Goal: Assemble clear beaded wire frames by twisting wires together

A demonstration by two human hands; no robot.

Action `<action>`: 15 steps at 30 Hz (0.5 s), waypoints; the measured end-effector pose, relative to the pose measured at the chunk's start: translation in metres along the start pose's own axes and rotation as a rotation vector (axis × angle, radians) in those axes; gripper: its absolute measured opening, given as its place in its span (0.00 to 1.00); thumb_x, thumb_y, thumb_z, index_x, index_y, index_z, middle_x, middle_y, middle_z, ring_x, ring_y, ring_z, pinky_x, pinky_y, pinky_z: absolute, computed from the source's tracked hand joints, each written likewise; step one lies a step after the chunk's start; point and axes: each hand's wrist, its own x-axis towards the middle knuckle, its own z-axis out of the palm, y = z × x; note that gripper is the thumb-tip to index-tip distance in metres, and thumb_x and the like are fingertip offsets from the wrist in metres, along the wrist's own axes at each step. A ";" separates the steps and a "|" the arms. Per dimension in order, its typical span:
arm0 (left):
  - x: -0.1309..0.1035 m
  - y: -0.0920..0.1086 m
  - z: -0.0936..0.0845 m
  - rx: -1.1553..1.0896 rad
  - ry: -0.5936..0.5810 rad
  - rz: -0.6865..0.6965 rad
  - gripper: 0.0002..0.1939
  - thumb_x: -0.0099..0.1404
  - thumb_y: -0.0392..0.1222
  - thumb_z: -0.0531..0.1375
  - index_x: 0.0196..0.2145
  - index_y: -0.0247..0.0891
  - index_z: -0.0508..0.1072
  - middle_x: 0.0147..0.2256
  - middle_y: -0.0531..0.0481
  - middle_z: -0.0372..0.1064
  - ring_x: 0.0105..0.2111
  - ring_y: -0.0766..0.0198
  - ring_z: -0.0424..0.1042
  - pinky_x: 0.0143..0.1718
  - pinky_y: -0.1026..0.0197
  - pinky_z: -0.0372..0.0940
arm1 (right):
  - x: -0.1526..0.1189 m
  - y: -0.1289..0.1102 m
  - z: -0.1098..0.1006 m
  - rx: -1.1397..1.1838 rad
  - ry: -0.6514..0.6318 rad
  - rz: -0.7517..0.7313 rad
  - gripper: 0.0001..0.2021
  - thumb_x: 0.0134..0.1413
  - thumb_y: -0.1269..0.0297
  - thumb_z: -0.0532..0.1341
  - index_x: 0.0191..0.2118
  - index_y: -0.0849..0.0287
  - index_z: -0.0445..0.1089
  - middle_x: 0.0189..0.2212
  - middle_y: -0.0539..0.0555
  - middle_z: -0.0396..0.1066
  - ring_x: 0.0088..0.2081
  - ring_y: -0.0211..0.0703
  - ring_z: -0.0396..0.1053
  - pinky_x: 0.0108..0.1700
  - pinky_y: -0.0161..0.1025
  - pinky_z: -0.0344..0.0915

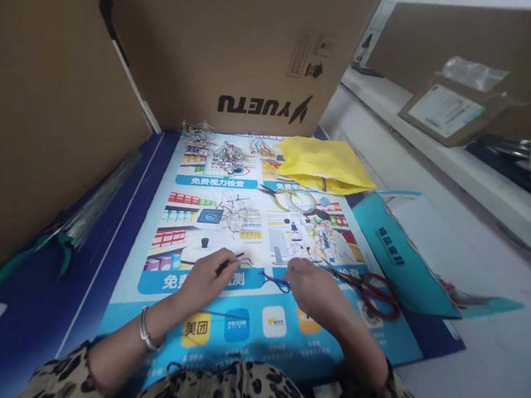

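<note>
My left hand (210,276) is closed low over the printed poster mat (118,319), fingertips pinched on a thin dark piece with a red strand (247,260) beside it. Just right of centre, my right hand (312,285) is closed over the mat, with a blue wire (275,281) coming out at its fingertips. The wire's held end is hidden by the fingers. Red-handled scissors (381,297) lie right of my right hand, blades pointing left. Beyond the hands are tangled thin wires (236,214) and another small pile (322,235).
Yellow-handled pliers (277,199) lie near a clear ring (302,201) and a yellow bag (327,162). Teal-handled pliers (63,249) rest at left. Cardboard (260,50) stands behind. A teal box (393,260) sits at right.
</note>
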 end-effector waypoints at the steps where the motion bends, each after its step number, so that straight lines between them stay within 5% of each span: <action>1: 0.000 0.000 -0.001 0.091 -0.023 0.036 0.08 0.66 0.45 0.51 0.33 0.40 0.67 0.25 0.55 0.67 0.24 0.68 0.65 0.27 0.65 0.57 | 0.000 -0.001 -0.004 -0.051 -0.001 -0.017 0.10 0.55 0.73 0.54 0.28 0.61 0.72 0.33 0.59 0.70 0.37 0.47 0.66 0.30 0.35 0.57; 5: -0.003 0.002 -0.001 0.371 -0.076 0.184 0.09 0.68 0.43 0.48 0.37 0.41 0.66 0.29 0.53 0.71 0.28 0.64 0.69 0.29 0.63 0.58 | 0.005 -0.011 -0.021 -0.044 0.022 -0.086 0.12 0.57 0.68 0.55 0.26 0.61 0.71 0.28 0.61 0.70 0.34 0.49 0.66 0.32 0.40 0.60; 9: -0.003 0.007 -0.001 0.504 -0.116 0.334 0.10 0.68 0.40 0.47 0.35 0.40 0.67 0.30 0.51 0.70 0.29 0.63 0.69 0.28 0.62 0.57 | 0.020 -0.033 -0.033 0.332 0.149 -0.192 0.08 0.59 0.63 0.55 0.37 0.57 0.71 0.36 0.58 0.72 0.40 0.48 0.68 0.42 0.41 0.63; 12: 0.000 0.011 -0.003 0.428 -0.104 0.346 0.10 0.67 0.39 0.48 0.33 0.39 0.67 0.29 0.50 0.68 0.29 0.64 0.67 0.28 0.63 0.57 | 0.035 -0.044 -0.028 0.621 0.102 -0.132 0.12 0.51 0.63 0.61 0.43 0.55 0.68 0.38 0.55 0.72 0.40 0.47 0.69 0.41 0.39 0.63; 15: 0.005 0.012 -0.008 0.156 -0.093 0.204 0.08 0.66 0.39 0.50 0.31 0.39 0.67 0.29 0.51 0.68 0.30 0.66 0.66 0.30 0.64 0.57 | 0.049 -0.045 -0.017 0.817 -0.013 -0.050 0.17 0.48 0.67 0.63 0.46 0.53 0.66 0.35 0.51 0.73 0.34 0.43 0.71 0.36 0.36 0.63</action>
